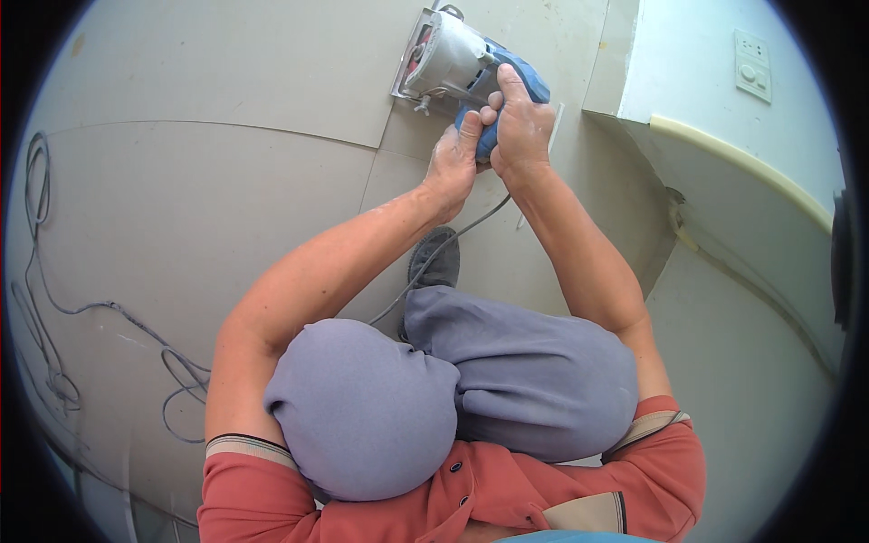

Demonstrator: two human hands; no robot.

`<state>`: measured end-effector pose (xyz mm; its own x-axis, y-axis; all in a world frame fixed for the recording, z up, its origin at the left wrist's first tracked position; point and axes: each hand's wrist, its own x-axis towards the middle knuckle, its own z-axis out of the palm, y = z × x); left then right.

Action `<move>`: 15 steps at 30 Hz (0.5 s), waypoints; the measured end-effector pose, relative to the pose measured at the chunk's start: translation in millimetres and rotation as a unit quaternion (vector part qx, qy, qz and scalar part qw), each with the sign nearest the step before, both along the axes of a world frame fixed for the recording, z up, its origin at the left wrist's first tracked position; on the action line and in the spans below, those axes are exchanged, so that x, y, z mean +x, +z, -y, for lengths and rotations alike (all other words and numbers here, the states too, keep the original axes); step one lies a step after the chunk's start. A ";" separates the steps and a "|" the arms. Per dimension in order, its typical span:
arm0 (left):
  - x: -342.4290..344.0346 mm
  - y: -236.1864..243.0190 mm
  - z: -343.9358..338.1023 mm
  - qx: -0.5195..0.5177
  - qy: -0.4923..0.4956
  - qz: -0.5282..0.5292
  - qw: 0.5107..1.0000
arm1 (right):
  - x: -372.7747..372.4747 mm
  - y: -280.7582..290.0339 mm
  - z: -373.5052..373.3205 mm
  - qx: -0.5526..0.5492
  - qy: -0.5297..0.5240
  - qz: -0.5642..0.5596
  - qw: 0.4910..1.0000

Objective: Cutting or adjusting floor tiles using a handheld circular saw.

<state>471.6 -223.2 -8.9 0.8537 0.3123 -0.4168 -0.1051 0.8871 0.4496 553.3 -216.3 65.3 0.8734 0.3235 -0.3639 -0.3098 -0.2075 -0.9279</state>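
An indoor room under works (home or office, I cannot tell): large beige rectangular floor tiles [226, 199], a smooth white wall [692, 68] with white plastic socket-and-switch plates [753, 66], a blue-and-grey handheld power tool [455, 56].

Power tool [466, 59]: blue housing [536, 86], silver-grey guard [451, 56], red accent [417, 52]. Cable [487, 215]: dark grey. Floor tiles [217, 217]: plain beige-grey. Trousers [543, 380]: plain grey-mauve. Shirt [507, 484]: coral red — cuffs [253, 446] banded beige with black stripes. Shoe [444, 269]: dark grey. Wall [692, 77]: pale white — edge trim [724, 147] cream-yellow. Wall plate [753, 65]: white.

Wears red/beige shirt [507, 482] w/ gry trousers [367, 407].
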 end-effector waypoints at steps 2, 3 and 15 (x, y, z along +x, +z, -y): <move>-0.5 3.9 0.0 0.001 0.002 -0.002 1.000 | 1.3 2.7 -1.1 -0.003 0.000 -0.005 1.000; -0.6 5.9 -0.3 0.006 0.002 -0.003 1.000 | 1.7 5.3 -2.2 -0.004 -0.006 -0.009 1.000; -4.9 -7.2 13.3 0.009 -0.011 -0.003 1.000 | -3.6 4.7 7.7 -0.028 0.003 -0.002 1.000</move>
